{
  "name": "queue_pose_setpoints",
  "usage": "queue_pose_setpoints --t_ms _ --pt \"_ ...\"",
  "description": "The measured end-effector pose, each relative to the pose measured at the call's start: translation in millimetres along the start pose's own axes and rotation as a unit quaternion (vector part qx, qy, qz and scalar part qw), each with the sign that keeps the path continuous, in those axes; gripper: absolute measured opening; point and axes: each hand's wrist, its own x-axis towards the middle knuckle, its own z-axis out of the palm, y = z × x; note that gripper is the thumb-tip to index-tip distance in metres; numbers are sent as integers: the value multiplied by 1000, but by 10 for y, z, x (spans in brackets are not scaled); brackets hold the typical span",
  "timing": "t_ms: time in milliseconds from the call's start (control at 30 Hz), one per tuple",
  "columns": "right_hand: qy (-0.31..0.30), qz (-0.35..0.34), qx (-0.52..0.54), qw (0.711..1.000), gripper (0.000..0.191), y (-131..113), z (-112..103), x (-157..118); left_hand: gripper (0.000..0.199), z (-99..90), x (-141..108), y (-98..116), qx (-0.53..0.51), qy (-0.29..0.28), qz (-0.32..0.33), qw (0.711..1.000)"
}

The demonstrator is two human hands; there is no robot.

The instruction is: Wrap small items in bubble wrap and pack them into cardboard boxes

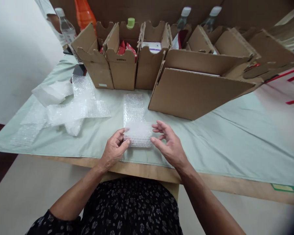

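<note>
A strip of bubble wrap (133,109) lies on the green cloth in front of me, its near end folded into a wider, thicker bundle (139,134). What the bundle may contain cannot be made out. At its left edge, my left hand (116,146) grips it between thumb and fingers. My right hand (167,141) is at the bundle's right edge, fingers apart and curved, the thumb tip close to the wrap. More loose bubble wrap (71,112) lies in a heap to the left.
Cardboard bins (123,70) holding packets stand in a row at the back, with a large tilted cardboard box (198,93) at right. Behind them are clear bottles (65,27) and an orange bottle (85,14). The table's wooden edge (147,170) runs near my body.
</note>
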Motion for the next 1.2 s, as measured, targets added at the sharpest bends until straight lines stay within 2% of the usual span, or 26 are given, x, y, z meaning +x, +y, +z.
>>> queue_pose_setpoints --t_ms 67,133,233,300,367,533,600,700,800,867,933,1033,1100,1200 --pt "-61 34 28 997 68 52 53 62 57 -5 -10 -13 5 -3 1 1000" --pt "-103 56 64 991 66 90 141 105 57 -11 -34 -16 17 4 6 1000" --pt "-104 54 75 990 62 117 246 132 50 -20 -79 -10 99 66 58 991" --pt "-94 46 46 993 63 114 264 138 45 -26 -94 -8 183 112 106 971" --pt "-90 42 -6 995 65 102 253 143 42 -29 -86 -16 255 132 146 947" --pt "-59 10 -181 982 70 118 212 117 46 -18 -19 -67 370 120 206 898" --pt "-18 -39 -227 973 68 146 178 61 49 -18 -3 -79 398 119 213 884" --pt "30 -151 -280 948 57 159 84 -69 49 -37 6 -83 419 114 217 874" --pt "-14 -242 -318 917 44 119 8 -178 45 -61 14 -79 427 101 214 873" --pt "-63 -269 -332 902 36 86 13 -196 41 -65 13 -69 434 97 213 870" --pt "-92 -275 -334 897 28 70 58 -166 35 -64 -7 -49 434 102 227 866" --pt "-107 -258 -305 910 26 87 134 -85 33 -78 -79 -16 416 97 282 859" --pt "-109 -244 -280 922 26 113 161 -52 32 -101 -135 -7 415 57 323 849" --pt "-113 -218 -252 936 24 141 154 -59 19 -129 -186 -16 418 -2 360 834"
